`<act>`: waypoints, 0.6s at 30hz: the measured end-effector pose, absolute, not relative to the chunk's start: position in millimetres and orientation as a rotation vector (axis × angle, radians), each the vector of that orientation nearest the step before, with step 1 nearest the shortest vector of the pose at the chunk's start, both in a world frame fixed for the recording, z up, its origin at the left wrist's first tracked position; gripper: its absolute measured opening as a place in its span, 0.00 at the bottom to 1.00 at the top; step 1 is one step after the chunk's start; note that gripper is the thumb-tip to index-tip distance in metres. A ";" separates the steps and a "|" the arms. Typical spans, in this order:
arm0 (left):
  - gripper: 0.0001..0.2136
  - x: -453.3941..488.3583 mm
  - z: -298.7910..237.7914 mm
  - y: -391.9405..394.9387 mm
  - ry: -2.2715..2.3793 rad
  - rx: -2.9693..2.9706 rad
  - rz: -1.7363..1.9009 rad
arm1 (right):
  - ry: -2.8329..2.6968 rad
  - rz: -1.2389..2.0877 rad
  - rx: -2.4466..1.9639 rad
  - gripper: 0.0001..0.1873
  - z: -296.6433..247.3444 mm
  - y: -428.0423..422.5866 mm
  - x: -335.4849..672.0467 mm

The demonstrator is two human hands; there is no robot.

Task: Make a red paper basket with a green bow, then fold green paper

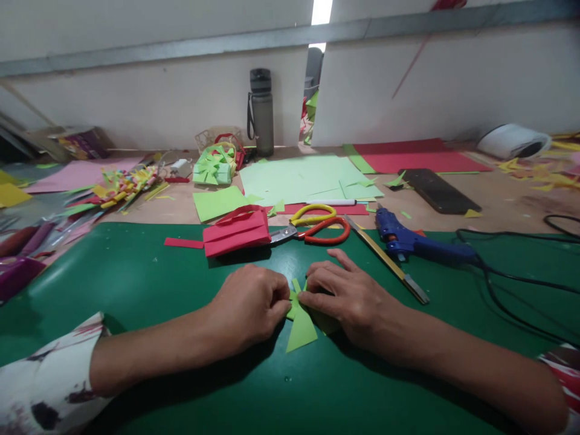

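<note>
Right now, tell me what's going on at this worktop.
A person is handling a light green cut-paper piece over a green mat. The left hand pinches it at its left side, while the fingers of the right hand touch it near the middle; whether they grip it is hard to tell. Beyond the hands lie a red folded-paper piece, scissors and a blue glue gun, none of them held.

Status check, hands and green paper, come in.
Left hand pinching light-green paper piece, right hand touching it. Piece between hands, over green mat. Scissors, blue glue gun beyond; nothing blocking.
</note>
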State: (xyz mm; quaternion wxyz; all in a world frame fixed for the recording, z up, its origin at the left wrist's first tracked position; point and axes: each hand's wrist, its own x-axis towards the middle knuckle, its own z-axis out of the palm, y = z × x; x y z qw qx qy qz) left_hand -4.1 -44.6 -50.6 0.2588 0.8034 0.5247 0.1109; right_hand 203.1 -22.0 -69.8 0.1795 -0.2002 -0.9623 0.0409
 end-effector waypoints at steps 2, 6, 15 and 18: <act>0.05 -5.1 -54.4 -47.6 1.416 2.254 0.377 | -2.723 0.124 -0.558 0.18 -68.6 -22.4 202.8; 0.07 -9.9 -63.1 -54.8 1.318 2.596 0.469 | -2.732 0.139 -0.571 0.17 -68.4 -23.4 203.2; 0.09 -14.2 -68.3 -60.6 1.240 2.923 0.249 | -2.675 0.138 -0.605 0.17 -71.3 -25.1 202.2; 0.09 -14.3 -68.6 -60.2 1.219 2.946 0.277 | -2.631 0.132 -0.622 0.17 -72.5 -26.7 202.4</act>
